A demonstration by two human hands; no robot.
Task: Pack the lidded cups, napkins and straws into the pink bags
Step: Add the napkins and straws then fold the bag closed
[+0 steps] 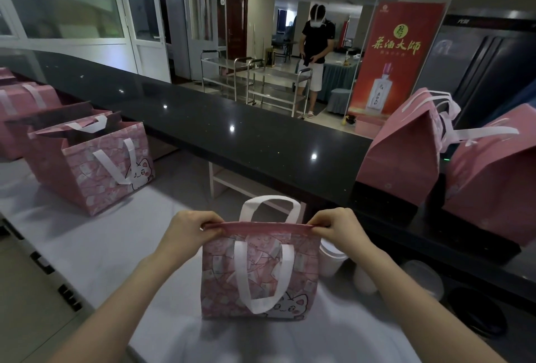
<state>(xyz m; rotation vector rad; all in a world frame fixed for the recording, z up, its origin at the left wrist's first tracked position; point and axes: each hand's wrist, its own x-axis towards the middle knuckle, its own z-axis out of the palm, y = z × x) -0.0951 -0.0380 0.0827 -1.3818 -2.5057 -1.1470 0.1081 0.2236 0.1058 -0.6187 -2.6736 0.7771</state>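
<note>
A pink cat-print bag (220,275) with white handles stands upright on the grey worktop (116,240) in front of me. Its top edge is pressed flat and closed. My left hand (188,232) pinches the left end of that top edge, and my right hand (336,226) pinches the right end. Just right of the bag stand white lidded cups (332,258), partly hidden behind it and my right forearm. Another cup (364,278) sits further right. No napkins or straws show.
An open pink bag (87,165) stands at the left, with more pink bags (23,101) behind it. Two closed pink bags (406,153) sit on the raised black counter (232,119) at right. A person stands by steel trolleys (272,87) in the far room.
</note>
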